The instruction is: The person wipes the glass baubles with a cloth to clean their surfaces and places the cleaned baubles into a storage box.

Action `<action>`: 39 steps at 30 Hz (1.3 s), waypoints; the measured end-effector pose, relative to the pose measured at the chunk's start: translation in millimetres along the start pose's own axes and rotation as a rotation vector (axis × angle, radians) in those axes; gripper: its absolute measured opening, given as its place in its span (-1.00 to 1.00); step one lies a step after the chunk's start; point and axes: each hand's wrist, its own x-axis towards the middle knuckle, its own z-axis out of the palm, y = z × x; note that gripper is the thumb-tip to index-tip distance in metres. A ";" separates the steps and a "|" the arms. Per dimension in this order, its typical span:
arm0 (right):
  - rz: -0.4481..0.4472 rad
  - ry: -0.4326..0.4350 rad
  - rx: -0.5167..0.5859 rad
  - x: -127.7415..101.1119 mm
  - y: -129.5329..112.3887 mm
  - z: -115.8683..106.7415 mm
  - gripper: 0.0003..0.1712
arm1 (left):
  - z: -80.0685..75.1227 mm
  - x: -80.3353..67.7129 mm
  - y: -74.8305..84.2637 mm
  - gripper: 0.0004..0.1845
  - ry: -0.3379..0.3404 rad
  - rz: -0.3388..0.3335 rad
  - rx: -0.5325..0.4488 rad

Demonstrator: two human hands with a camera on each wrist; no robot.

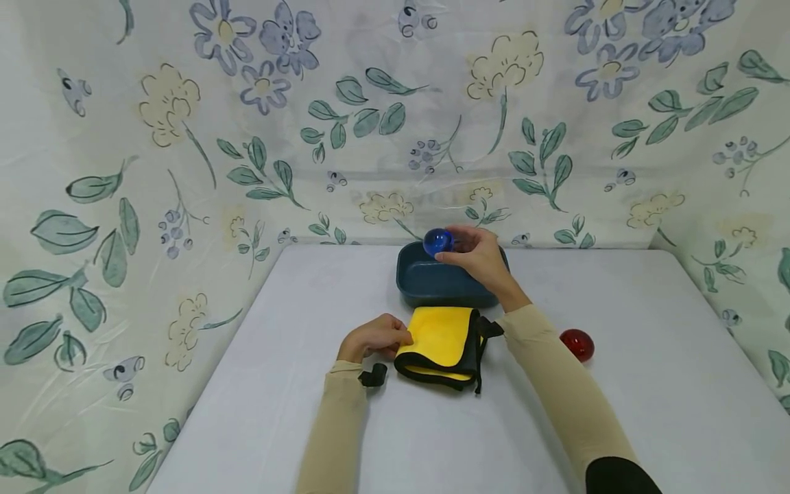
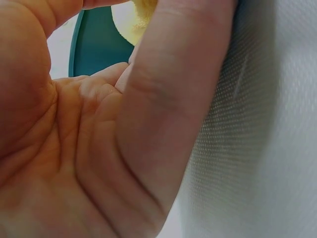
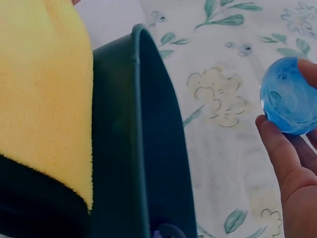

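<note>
My right hand (image 1: pixel 480 257) pinches a clear blue ball (image 1: pixel 438 243) between thumb and fingertips, held over the back part of a dark teal tub (image 1: pixel 447 300). The right wrist view shows the same blue ball (image 3: pixel 288 96) as see-through, above the tub's rim (image 3: pixel 139 99). At the left side of a folded yellow cloth (image 1: pixel 439 335) with black trim, my left hand (image 1: pixel 378 336) grips the edge, its thumb on top. In the left wrist view the curled fingers (image 2: pixel 168 74) hide most of the cloth. A rounded purple thing (image 3: pixel 169 231) shows partly inside the tub.
A red ball (image 1: pixel 577 344) lies on the white table (image 1: pixel 648 412), right of my right forearm. The cloth lies just in front of the tub. Behind the table's back edge hangs a flowered curtain (image 1: pixel 370 158), close to the tub.
</note>
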 end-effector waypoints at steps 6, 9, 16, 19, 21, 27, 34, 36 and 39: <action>0.069 0.006 -0.010 8.0 16.2 1.2 -0.36 | 0.8 2.1 -0.9 -0.89 0.008 -0.003 0.022; 0.109 -0.002 -0.011 12.4 26.4 2.8 -0.35 | 1.2 2.5 -0.6 -0.88 0.012 -0.007 0.026; 0.158 -0.006 -0.053 21.2 42.7 10.3 -0.38 | 0.2 2.1 -1.4 -0.88 0.008 -0.018 0.023; 0.160 -0.013 -0.072 25.8 49.0 13.0 -0.38 | -0.3 1.7 -1.0 -0.87 0.012 -0.024 0.030; 0.170 -0.015 -0.079 28.6 52.3 14.9 -0.37 | -0.3 1.6 -0.6 -0.87 0.012 -0.025 0.030; 0.232 -0.015 -0.135 35.0 60.4 20.3 -0.30 | 1.5 0.2 0.0 -0.86 0.005 -0.021 0.017; 0.281 -0.038 -0.203 39.5 65.1 24.9 -0.29 | 1.6 -0.5 -0.1 -0.86 0.009 -0.019 0.019; 0.295 -0.048 -0.217 39.9 66.1 25.7 -0.28 | 1.4 -0.2 0.1 -0.86 0.008 -0.022 0.023; 0.320 -0.059 -0.241 38.8 67.9 27.2 -0.28 | 1.1 0.6 0.2 -0.86 0.008 -0.023 0.029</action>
